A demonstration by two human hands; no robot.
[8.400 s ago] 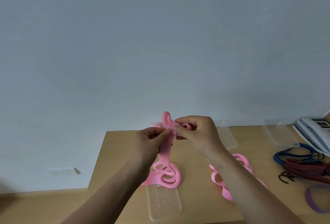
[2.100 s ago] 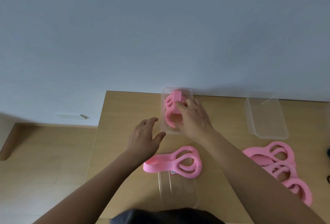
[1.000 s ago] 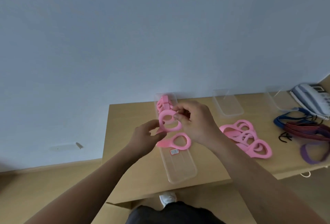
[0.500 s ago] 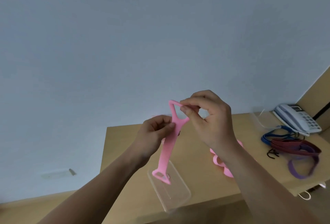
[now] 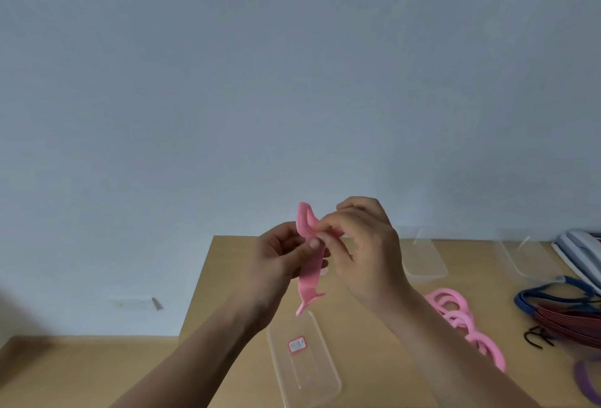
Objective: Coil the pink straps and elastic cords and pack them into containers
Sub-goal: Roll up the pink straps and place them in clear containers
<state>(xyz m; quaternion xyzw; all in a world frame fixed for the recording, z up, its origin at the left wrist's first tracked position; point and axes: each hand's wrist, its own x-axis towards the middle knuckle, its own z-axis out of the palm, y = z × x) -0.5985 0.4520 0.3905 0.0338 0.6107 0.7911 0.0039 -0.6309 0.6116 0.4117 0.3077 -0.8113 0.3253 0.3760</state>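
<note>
Both hands up over table (image 5: 227, 277), sharing one pink strap (image 5: 310, 277). Left hand (image 5: 279, 261) pinches it near top to steady it. Right hand (image 5: 364, 251) curls fingers round top end and bends it over. Looks like start of roll. Tail hangs loose above clear box with red label (image 5: 318, 375), likely held high so it won't tangle. More pink straps (image 5: 455, 313) lie to right, elastic cords (image 5: 559, 313) past them.

**newbie:** so where could a hand get down on that table (image 5: 224, 281)?

**regular:** left edge was bare wood, plus a strip just right of the near clear container (image 5: 304, 372). Right side was jammed: pink strap pile (image 5: 455, 313), elastic cords (image 5: 566, 321), phone (image 5: 582, 245). A clear tub (image 5: 422, 258) sat at the back, a second tub (image 5: 527, 255) further right.
</note>
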